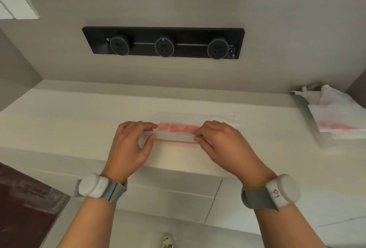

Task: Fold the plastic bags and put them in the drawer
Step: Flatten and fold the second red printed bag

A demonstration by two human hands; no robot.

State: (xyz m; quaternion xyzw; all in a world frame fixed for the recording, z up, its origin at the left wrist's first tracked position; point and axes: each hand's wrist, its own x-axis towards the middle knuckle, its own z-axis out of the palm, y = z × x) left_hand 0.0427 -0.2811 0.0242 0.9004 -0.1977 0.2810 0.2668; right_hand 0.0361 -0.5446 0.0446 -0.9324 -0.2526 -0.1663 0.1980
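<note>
Nearest the camera: two forearms with grey-strapped white wrist units, above white cabinet fronts below the counter; which one is the drawer (174,196) meant by the task, can't tell. Left hand (129,144) and right hand (219,142) both rest on the white counter (59,128), each pinching one end of the plastic bag (178,134), thumb under, fingers curled over the folded edge. Neither is spread open; both grip the film.

Bag lies flat mid-counter, directly ahead of both hands, already narrowed to a strip. Long axis runs left-right, parallel to the counter front. Hands sit at opposite ends, about equally near, so the next fold likely rolls the strip away toward the wall, or brings one end across to the other.

Red print shows on the bag between the hands: a round mark and blocks, too blurred to read.

Far right, well apart: a pile of more bags (334,115), white with red print, unreadable, not yet folded by the look of it.

On the wall: black socket rail (163,42) with three round outlets, small label at right end illegible.
</note>
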